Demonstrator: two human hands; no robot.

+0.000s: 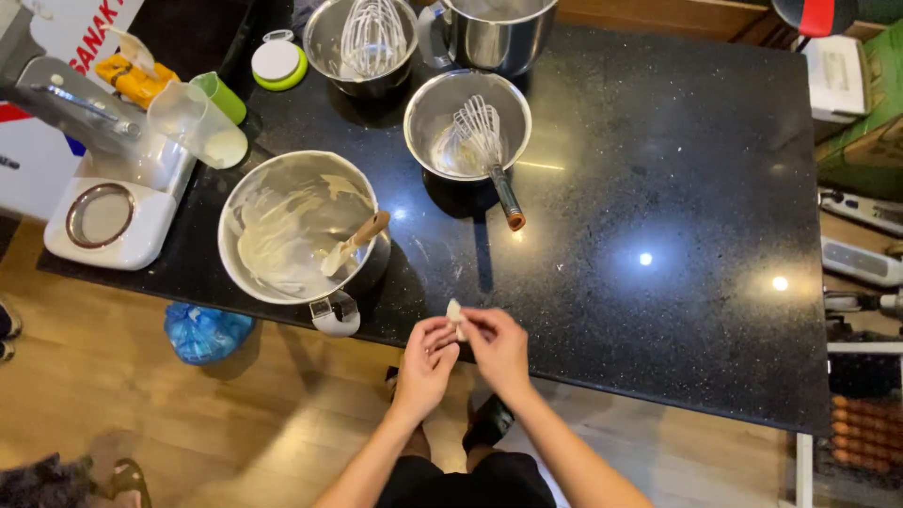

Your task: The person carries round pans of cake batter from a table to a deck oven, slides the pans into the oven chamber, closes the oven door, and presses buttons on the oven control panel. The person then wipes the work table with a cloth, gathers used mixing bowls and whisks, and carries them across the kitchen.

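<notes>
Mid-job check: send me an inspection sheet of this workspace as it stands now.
Surface: black speckled countertop, glossy, light reflections.
Job's things: small pale piece pinched between left hand and right hand.
Clutter: large steel bowl smeared with batter, spatula inside; small bowl with whisk; measuring cup; stand mixer.
Grippers: both hands closed on the piece.
Cables: nothing seen.
Surroundings: wooden floor, blue bag.

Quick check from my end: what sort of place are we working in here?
Most likely a home kitchen set up for baking: a black stone counter holds a batter-smeared mixing bowl, a whisk in a smaller bowl and a white stand mixer.
</notes>
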